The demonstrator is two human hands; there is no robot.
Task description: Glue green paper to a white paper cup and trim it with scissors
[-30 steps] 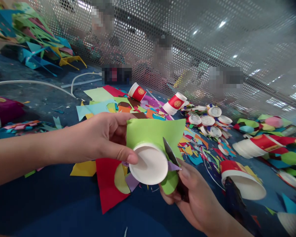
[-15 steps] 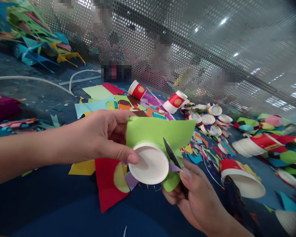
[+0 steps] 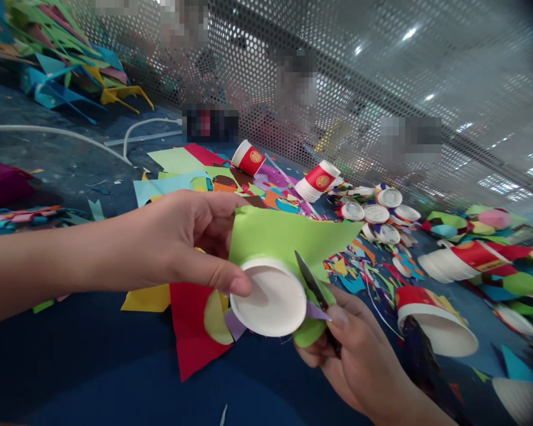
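Observation:
My left hand (image 3: 184,239) is closed on a sheet of light green paper (image 3: 288,234) and a round white paper cup base (image 3: 273,305), its thumb pressed on the white face. The paper lies behind the cup base and spreads above and to the right of it. In my right hand (image 3: 359,349) is a pair of scissors (image 3: 310,277), with one dark blade showing across the green paper beside the rim; the handles are mostly hidden by the fingers. A curled green strip (image 3: 311,334) hangs below the blade, and a small purple paper tip (image 3: 317,312) sticks out by my right thumb.
Red paper (image 3: 190,337) and yellow paper (image 3: 146,299) lie beneath my hands on the dark blue table (image 3: 115,367). Red-and-white paper cups (image 3: 317,180) and several white-faced pieces (image 3: 375,214) stand further back. A large cup (image 3: 439,325) lies right. A perforated screen (image 3: 249,77) borders the far side.
The green paper and cup base have shifted slightly right, with the cup base a little lower. The scissor blade has moved slightly down along the rim. Both hands keep their hold.

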